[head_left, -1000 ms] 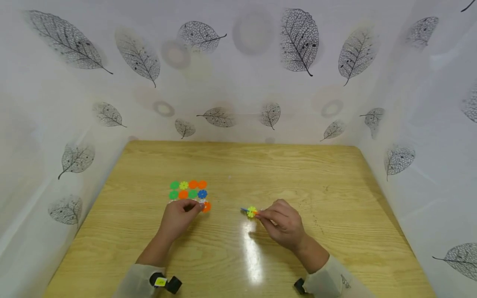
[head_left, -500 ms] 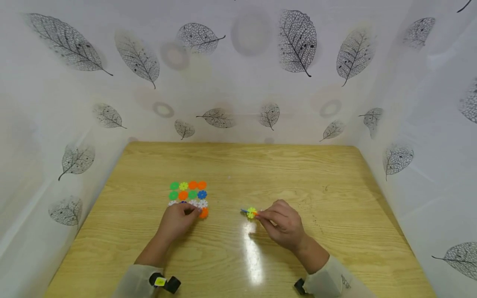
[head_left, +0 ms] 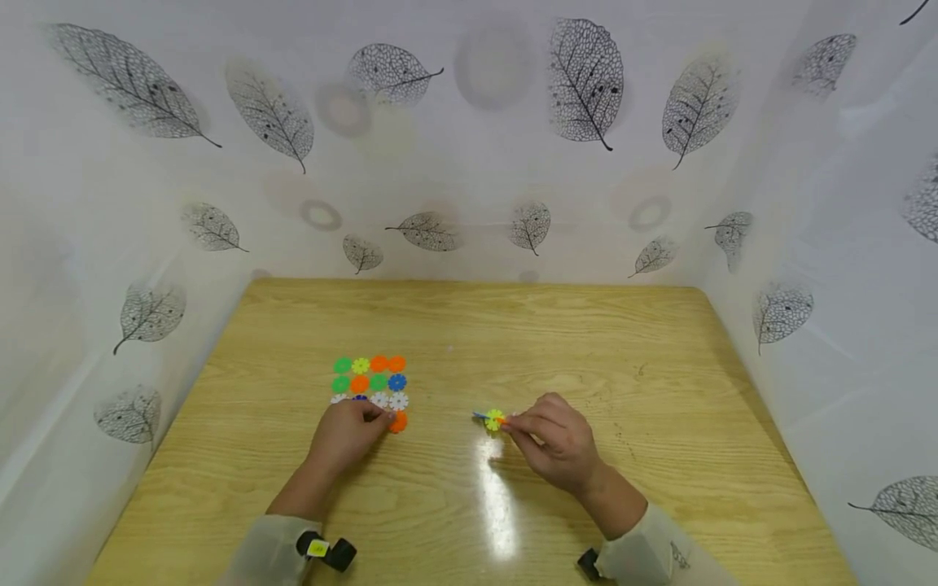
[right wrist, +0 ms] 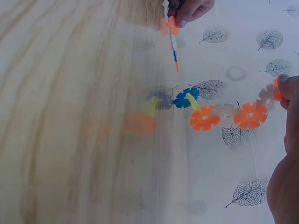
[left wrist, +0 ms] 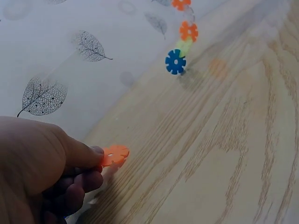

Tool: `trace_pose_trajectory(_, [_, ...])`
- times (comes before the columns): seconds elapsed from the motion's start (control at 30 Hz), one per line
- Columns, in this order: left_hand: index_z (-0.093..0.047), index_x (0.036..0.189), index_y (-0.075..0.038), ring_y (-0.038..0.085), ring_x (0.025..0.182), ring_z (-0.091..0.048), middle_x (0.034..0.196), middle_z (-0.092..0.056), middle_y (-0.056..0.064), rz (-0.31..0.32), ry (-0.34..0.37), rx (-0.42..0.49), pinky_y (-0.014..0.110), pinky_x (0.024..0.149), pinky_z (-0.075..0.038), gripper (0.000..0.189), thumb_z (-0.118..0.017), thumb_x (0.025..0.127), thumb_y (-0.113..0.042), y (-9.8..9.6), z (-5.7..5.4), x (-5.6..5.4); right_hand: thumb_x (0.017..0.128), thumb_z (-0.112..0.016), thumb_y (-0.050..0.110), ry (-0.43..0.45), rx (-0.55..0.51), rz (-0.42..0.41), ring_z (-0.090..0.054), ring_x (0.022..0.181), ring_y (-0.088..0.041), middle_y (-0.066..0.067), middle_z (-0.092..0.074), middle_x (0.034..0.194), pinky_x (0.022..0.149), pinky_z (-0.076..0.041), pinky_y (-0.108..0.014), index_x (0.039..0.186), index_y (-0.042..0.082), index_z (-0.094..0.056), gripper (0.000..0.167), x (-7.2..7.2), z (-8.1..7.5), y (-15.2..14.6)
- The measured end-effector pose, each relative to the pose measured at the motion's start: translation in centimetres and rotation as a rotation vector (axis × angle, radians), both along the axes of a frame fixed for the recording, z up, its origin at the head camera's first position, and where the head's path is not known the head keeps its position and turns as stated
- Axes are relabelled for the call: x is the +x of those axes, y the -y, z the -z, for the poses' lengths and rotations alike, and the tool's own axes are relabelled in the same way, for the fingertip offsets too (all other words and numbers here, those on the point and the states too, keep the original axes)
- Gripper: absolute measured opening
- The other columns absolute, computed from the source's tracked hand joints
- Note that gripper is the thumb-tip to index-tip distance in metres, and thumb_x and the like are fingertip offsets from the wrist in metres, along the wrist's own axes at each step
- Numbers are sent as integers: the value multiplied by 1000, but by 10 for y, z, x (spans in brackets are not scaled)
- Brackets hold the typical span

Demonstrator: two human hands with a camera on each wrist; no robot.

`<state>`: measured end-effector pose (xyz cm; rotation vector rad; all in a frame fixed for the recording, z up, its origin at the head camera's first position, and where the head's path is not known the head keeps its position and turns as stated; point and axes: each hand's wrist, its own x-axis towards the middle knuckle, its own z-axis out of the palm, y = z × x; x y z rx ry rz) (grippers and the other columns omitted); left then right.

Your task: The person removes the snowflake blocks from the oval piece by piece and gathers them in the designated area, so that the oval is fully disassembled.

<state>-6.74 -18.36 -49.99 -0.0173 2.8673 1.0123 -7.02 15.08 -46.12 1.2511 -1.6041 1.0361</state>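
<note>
In the head view my left hand (head_left: 348, 435) is at the near side of a block of flower-shaped plastic discs. Its thumb and finger pinch an orange notched disc (left wrist: 116, 155), held low over the tabletop. My right hand (head_left: 560, 439) pinches the end of a chain of interlocked discs, raised above the table. In the right wrist view the chain runs from a blue disc (right wrist: 186, 98) at its free end through a yellow disc (right wrist: 192, 102), then alternating orange (right wrist: 204, 117) and whitish discs (right wrist: 225, 111) up to the fingertips.
Rows of loose discs lie flat at the left, with green (head_left: 343, 365), yellow (head_left: 361, 365), blue (head_left: 397, 382) and white ones (head_left: 399, 401); my left hand hides part of the nearer rows. A leaf-patterned curtain (head_left: 469, 163) borders the wooden table (head_left: 586, 334) at the back and sides.
My left hand has shifted slightly toward me with the orange disc, uncovering more of the white discs. The right hand and its chain have stayed nearly still.
</note>
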Motion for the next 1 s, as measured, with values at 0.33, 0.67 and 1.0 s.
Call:
trace_pose_trajectory(0.33, [-82,82,-16,13,74,-64,81,-74,-5,2,6,-54,37,67,-52,22,-78,91,-35,3,5,-5,94,-77,6,-6,-5,-6,-55,60,-13,-8,-70,74,56,-45,-20,80,-4,-76,18,0,-3,1])
trace_pose_trajectory(0.67, [-82,81,-17,12,73,-63,83,-75,-5,-8,10,-35,36,66,-52,22,-78,91,-36,3,6,-6,96,-75,9,-4,1,9,-55,60,-13,-8,-70,74,56,-45,-21,80,-4,-76,21,-1,-1,0])
trace_pose_trajectory(1.0, [-81,84,-17,11,73,-64,79,-74,-8,10,-20,115,34,69,-53,15,-81,91,-30,-10,2,-4,92,-79,6,-6,8,21,-58,61,-14,-7,-71,75,56,-47,-23,82,-3,-76,14,-3,5,-2])
